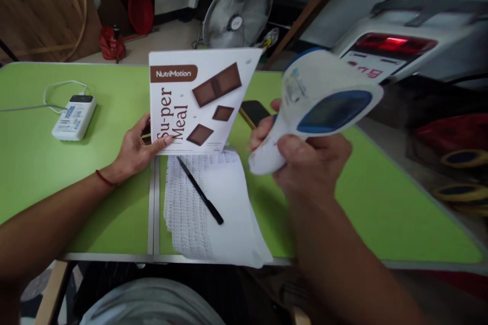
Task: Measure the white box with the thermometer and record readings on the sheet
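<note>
My left hand (141, 144) grips the lower left corner of a white box (232, 134) printed "NutriMotion Su-per Meal" with chocolate pieces, thumb on its front. The box stands upright above the far end of some stacked papers. In my right hand (312, 157) is a white and blue infrared thermometer (301, 86), fingers wrapped round its handle. It is raised to the right of the box, apart from it, and its small screen looks dark. Below the box, a black pen (200, 190) lies aslant on the handwritten papers (232, 208).
On the green table (114, 213) a white power bank (74, 118) with a cable lies at the left. A phone (254, 112) rests behind the thermometer. A white device with a red lit display (396, 43) stands at the back right. Beyond the table is a fan (238, 10).
</note>
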### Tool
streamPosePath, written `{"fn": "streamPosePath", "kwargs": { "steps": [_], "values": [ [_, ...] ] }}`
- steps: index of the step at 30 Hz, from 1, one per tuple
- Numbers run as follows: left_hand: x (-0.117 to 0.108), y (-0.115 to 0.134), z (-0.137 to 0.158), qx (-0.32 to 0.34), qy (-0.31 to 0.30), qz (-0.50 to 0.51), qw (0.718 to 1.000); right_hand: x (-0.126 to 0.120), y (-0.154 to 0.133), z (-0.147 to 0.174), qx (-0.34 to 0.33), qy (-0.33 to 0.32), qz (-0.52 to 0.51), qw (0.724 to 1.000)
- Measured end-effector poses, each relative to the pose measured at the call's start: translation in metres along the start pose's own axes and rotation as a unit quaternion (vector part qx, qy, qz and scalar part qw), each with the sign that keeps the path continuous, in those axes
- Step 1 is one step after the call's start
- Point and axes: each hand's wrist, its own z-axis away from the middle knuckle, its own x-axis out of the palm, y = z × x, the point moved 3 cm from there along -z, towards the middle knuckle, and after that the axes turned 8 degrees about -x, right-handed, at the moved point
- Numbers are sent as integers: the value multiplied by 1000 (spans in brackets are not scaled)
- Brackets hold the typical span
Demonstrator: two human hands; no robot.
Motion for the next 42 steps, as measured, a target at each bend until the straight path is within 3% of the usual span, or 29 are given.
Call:
{"fn": "streamPosePath", "kwargs": {
  "steps": [5, 9, 25, 42],
  "values": [
    [3, -3, 2, -41, -27, -12, 999, 34, 3, 29, 152, -87, -110, 978],
    [1, -2, 0, -33, -40, -27, 998, 43, 9, 34, 186, -106, -96, 972],
    [1, -2, 0, -17, -53, -38, 998, 53, 15, 39, 202, -105, -110, 968],
    [0, -2, 1, -8, -57, -44, 997, 51, 14, 41, 177, -119, -72, 974]
  ]
}}
